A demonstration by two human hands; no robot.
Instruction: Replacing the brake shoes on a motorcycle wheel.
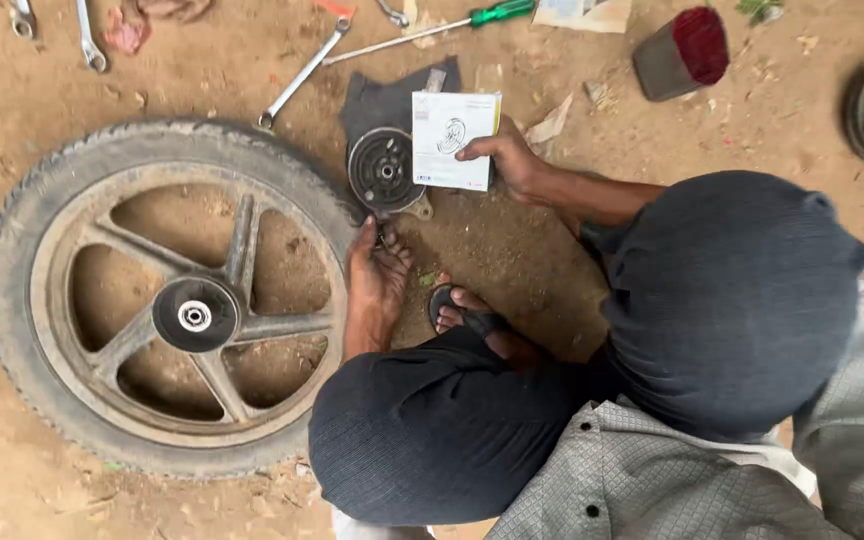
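Beside tyre's (12,330) rim, left hand (377,275) touching drum (385,171), right hand (507,160) gripping carton (450,135).

Soft even daylight, faint shadows

Seen from above, squatting on dirt. Dark charcoal trousers (432,440), finely ribbed or corduroy-like weave, taut over both knees (732,300), no visible seams or pockets. Grey shirt (642,480) with small diamond quilted pattern; two dark round buttons (592,510) along the front edge; paler hem or undershirt strip (767,458) showing beneath one fold. Short or pushed-up sleeves: both forearms bare from elbow down. Left hand (377,270) and right hand (512,160) bare, no gloves, rings or watch visible. Dark sandal (457,308) with broad strap across the foot, toes exposed. Face and head out of view.
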